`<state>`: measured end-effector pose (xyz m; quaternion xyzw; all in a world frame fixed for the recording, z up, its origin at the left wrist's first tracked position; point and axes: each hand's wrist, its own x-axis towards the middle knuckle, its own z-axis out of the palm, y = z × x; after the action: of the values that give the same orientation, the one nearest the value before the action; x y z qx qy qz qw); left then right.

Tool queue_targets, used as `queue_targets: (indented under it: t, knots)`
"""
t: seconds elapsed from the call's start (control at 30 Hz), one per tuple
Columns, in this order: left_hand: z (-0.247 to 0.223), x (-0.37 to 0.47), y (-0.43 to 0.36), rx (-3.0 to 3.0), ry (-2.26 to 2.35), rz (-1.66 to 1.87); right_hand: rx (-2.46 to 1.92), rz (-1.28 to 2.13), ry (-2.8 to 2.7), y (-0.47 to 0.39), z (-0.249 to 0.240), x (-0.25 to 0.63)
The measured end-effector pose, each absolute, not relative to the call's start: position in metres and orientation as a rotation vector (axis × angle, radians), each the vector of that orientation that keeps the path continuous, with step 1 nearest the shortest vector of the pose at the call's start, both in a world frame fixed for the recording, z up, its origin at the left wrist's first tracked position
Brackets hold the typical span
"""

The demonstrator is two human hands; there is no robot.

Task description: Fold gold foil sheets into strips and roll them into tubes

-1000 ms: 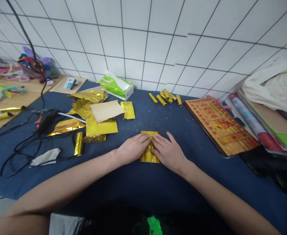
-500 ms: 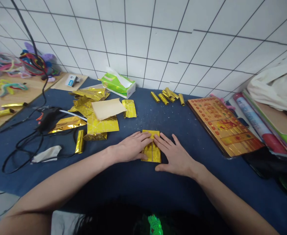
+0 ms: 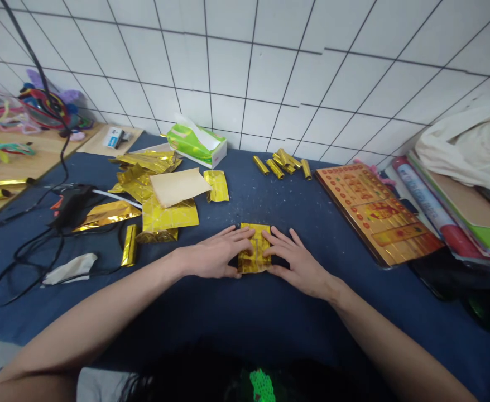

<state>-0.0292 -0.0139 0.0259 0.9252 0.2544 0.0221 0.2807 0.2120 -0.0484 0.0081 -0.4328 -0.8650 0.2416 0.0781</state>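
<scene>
A small folded sheet of gold foil paper lies flat on the dark blue cloth in front of me, a crease line running down its middle. My left hand rests at its left side, fingers apart, with the fingertips on the foil and the thumb at the lower left corner. From the right, my right hand touches the sheet with spread, slightly bent fingers. Its thumb is at the lower right corner. Both hands are open, and neither is closed round the paper.
Gold foil scraps and beige paper lie left, near a black glue gun with its cord. Behind stand a green tissue box and several gold rolls. An orange-gold printed pack lies right.
My right thumb has moved up to the foil's lower corner, and the right fingers are more bent. My left thumb has slid slightly outward. The view has shifted slightly.
</scene>
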Motion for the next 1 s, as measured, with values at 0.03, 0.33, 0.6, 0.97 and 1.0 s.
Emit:
queue_targets:
  t: [0.03,0.33,0.6,0.97,1.0]
  knots:
    - [0.023,-0.029,-0.014,2.478,0.702,0.079,-1.311,0.711,-2.546,-0.049,0.006,0.210]
    - [0.007,-0.017,-0.014,2.559,0.944,0.265,-1.427,0.547,-2.285,-0.051,-0.007,0.197]
    - [0.006,-0.011,-0.018,2.658,1.017,0.318,-1.409,0.381,-2.288,-0.053,-0.011,0.192]
    - [0.002,-0.009,-0.020,2.734,1.027,0.339,-1.397,0.357,-2.282,-0.055,-0.012,0.191]
    - [0.003,-0.009,-0.020,2.735,1.033,0.335,-1.397,0.362,-2.275,-0.055,-0.013,0.191]
